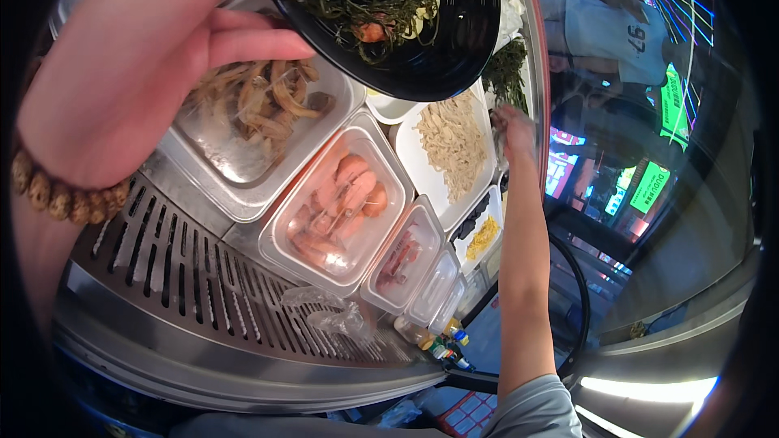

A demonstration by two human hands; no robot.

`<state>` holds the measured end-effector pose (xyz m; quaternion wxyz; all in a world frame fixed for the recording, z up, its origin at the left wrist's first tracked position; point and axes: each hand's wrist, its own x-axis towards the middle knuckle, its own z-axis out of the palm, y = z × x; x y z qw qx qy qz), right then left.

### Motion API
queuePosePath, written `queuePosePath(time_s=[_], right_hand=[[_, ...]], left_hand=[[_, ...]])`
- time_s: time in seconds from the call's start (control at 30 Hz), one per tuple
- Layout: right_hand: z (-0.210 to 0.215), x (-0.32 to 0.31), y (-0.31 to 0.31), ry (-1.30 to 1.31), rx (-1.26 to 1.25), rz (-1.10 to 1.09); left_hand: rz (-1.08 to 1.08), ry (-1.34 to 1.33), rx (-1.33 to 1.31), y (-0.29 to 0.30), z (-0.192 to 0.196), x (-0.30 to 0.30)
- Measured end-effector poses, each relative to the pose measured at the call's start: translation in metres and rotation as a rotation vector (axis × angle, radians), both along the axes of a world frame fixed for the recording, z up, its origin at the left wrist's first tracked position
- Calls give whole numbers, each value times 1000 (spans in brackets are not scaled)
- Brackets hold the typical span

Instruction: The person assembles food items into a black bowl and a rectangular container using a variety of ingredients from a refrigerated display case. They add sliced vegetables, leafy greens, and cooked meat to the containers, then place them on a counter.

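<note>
Aloft, bowl, right hand apparently near glass

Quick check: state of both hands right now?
Left hand: closed on the black bowl.
Right hand: by the dark green strands; open or closed, can't tell.

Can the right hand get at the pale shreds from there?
Probably yes: the right hand is close beside the pale shreds, which look uncovered, and the black bowl in the left hand seems not to block that side.
</note>
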<state>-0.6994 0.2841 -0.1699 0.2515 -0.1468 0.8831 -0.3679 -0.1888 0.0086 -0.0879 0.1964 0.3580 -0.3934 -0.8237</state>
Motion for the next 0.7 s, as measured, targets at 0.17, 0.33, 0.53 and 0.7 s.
queuePosePath(time_s=[0.17,0.33,0.53,0.7], right_hand=[[17,18,1,144,-96,-59],[60,92,-23,281,-109,-169],[131,192,-56,309,-215,125],[220,337,-90,280,-402,298]], left_hand=[[109,16,-5,8,23,4],[39,73,162,-5,-1,-17],[-13,80,121,-2,64,48],[97,55,134,26,124,139]])
